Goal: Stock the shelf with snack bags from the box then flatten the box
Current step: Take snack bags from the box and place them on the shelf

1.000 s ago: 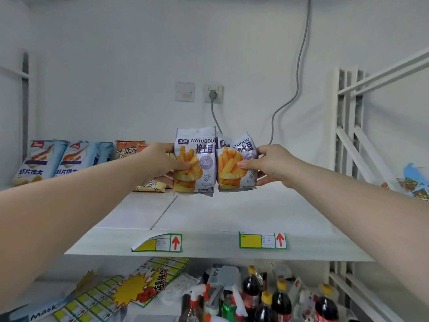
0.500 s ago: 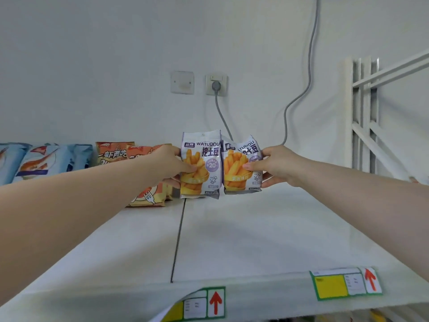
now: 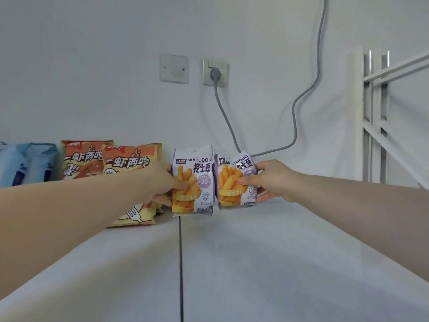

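This looks like a small shop or its stockroom. A long white shelf (image 3: 255,263) carries packaged snacks grouped by kind, fronts facing out: blue bags (image 3: 27,163), orange bags (image 3: 130,163), purple fries bags (image 3: 192,180). A white metal rack frame (image 3: 371,112) stands at the right. Behind is a plain wall with a socket (image 3: 214,72) and a grey cable (image 3: 322,36).

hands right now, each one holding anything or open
Left hand: grips the left fries bag.
Right hand: pinches the right fries bag, upright on the shelf.
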